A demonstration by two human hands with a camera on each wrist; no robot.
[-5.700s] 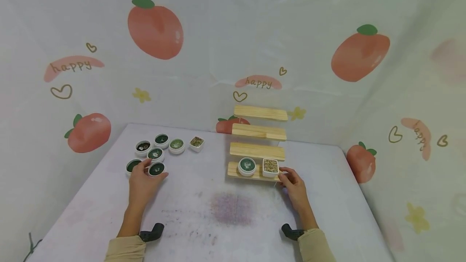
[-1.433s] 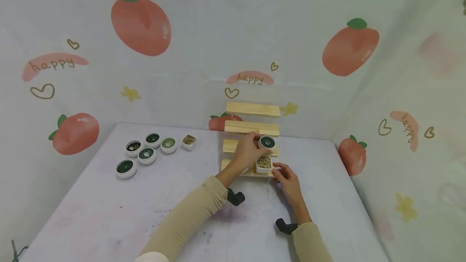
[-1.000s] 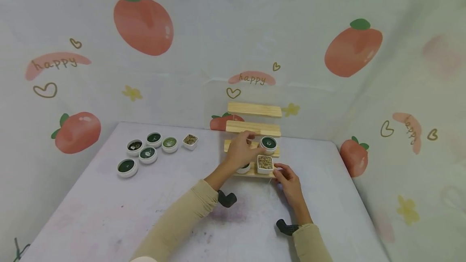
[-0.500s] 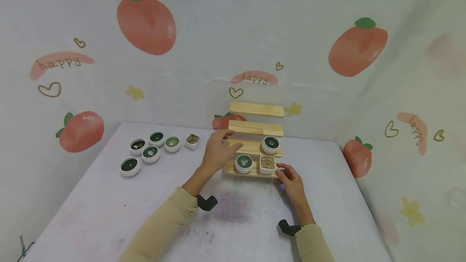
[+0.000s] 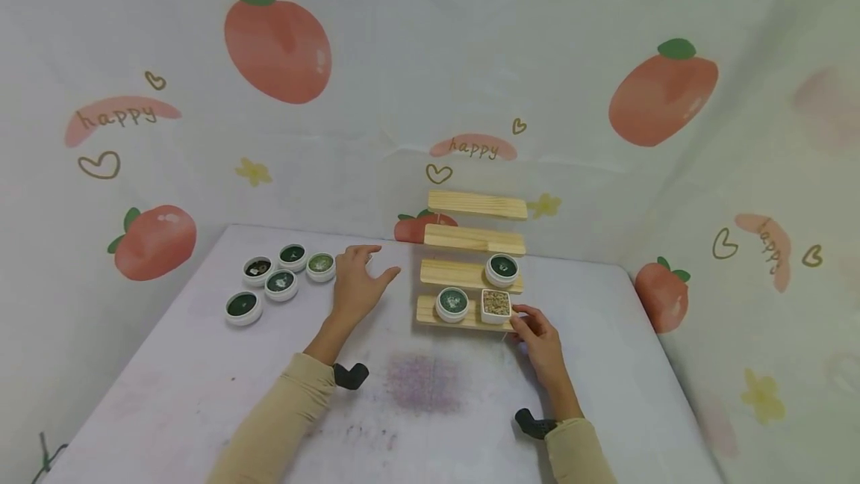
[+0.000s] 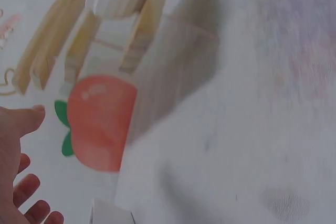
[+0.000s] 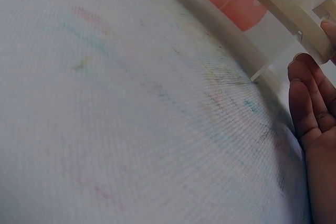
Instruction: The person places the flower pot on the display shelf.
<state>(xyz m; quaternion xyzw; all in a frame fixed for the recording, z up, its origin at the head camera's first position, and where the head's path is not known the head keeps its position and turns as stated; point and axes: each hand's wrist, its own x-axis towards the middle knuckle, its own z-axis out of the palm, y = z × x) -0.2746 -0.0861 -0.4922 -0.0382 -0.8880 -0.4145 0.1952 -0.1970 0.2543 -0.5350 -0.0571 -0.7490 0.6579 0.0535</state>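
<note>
My left hand [image 5: 356,286] is held with thumb and fingers spread and nothing between them. It mostly covers a square white dish, whose white side [image 6: 110,213] shows at the bottom of the left wrist view. My right hand [image 5: 544,346] pinches the right end of the lowest board of a stepped wooden shelf [image 5: 470,204]; in the right wrist view the thumb touches that board end [image 7: 317,45]. On the lowest board stand a round white pot with green filling [image 5: 452,305] and a square dish of grainy bits [image 5: 496,306]. Another round green-filled pot [image 5: 502,269] stands one board higher, at the right.
Several round white pots [image 5: 281,285] are grouped on the left of the white table, including a lighter green one [image 5: 321,267] and a dark one [image 5: 257,270]. A fruit-printed cloth [image 5: 376,81] hangs behind and at the sides.
My left hand brought a round pot from the left group to the second board, let go of it, and moved back left toward the square dish. My right hand has stayed at the shelf's end.
</note>
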